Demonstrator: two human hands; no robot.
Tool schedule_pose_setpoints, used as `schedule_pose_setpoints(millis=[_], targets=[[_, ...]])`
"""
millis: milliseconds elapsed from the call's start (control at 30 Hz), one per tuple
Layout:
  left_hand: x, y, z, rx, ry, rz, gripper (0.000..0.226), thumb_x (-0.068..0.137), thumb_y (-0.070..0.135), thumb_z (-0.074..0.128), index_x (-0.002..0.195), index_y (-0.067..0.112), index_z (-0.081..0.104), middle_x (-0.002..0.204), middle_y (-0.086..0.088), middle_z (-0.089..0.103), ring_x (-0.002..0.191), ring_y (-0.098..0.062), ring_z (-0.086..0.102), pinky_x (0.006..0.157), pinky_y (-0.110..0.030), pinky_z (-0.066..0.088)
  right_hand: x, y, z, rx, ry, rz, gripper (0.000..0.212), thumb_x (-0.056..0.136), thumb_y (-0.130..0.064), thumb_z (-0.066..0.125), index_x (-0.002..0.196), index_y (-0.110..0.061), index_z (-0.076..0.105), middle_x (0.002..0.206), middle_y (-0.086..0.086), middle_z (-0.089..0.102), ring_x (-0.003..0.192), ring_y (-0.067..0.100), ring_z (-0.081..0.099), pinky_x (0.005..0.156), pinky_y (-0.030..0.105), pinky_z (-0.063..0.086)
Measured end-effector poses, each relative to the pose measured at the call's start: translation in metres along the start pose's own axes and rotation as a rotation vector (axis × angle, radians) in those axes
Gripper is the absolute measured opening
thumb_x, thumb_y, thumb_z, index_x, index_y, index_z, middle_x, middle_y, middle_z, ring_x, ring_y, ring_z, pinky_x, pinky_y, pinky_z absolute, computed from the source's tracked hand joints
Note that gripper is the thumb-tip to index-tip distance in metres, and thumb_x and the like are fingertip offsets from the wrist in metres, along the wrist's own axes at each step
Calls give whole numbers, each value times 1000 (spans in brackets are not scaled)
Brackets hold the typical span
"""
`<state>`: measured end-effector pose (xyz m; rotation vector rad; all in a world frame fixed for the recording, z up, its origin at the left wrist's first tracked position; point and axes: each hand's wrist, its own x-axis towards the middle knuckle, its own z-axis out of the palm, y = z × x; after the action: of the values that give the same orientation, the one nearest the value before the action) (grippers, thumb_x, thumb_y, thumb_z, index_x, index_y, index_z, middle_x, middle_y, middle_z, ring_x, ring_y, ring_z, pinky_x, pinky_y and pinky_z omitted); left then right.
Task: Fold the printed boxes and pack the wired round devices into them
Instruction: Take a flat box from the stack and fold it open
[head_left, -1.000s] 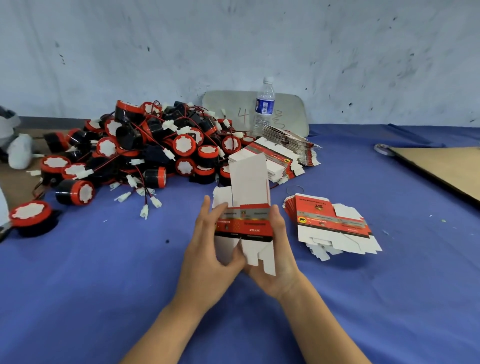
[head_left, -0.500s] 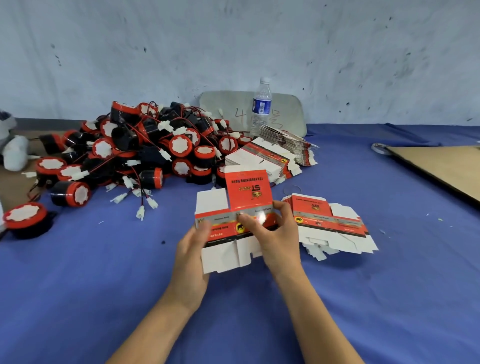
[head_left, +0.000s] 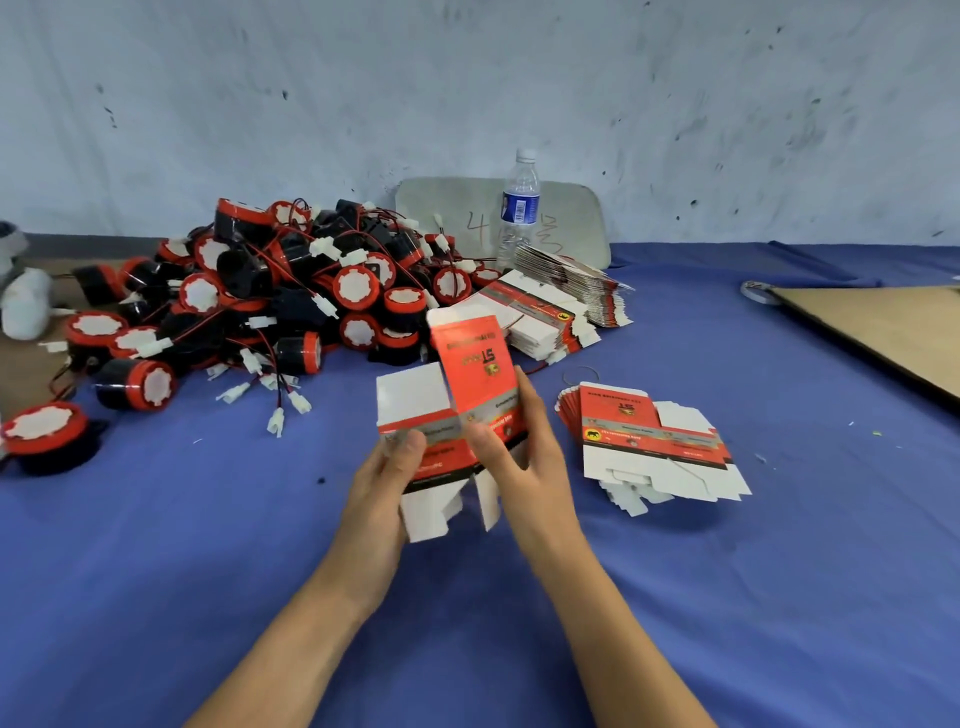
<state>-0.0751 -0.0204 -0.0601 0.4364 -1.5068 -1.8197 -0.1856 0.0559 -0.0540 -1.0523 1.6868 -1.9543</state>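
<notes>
- Two bare forearms enter from the bottom edge, cut off before the elbows, over a blue cloth (head_left: 156, 597).
- The left hand (head_left: 384, 488) grips the lower left of a box (head_left: 472, 364), thumb on the printed front. Its fingers are hidden behind the card.
- The right hand (head_left: 522, 457) pinches the box's right side, thumb in front and fingers curled round the far edge.
- The box is held above the cloth between both hands, half opened. A red flap stands up and white flaps hang below. Its print is too blurred to read.
- Just right of the hands, a fanned stack of flat boxes (head_left: 654, 441) lies on the cloth.
- Farther left sits a tangled pile of black-and-red devices (head_left: 270, 306). Its leftmost pieces run to the frame edge.
- Behind the raised flap, the far stacks (head_left: 545, 312) are partly hidden.
- A bottle (head_left: 519, 208) stands before a grey board (head_left: 441, 202) with illegible scrawl.
- Cardboard (head_left: 883, 332) is cut off at the right edge.
</notes>
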Motion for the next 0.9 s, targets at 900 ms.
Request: schedule_pose_setpoints(millis=[900], targets=[[6,9,-7,43,29,-110,44,79,56,50,122,47,56,125,8,63,102,-16,68,65,-36,57,4,-7,-8,61,-64,235,34,85,-48,54,98,-20,69,96,3,72,73,7,66,58,21,52]])
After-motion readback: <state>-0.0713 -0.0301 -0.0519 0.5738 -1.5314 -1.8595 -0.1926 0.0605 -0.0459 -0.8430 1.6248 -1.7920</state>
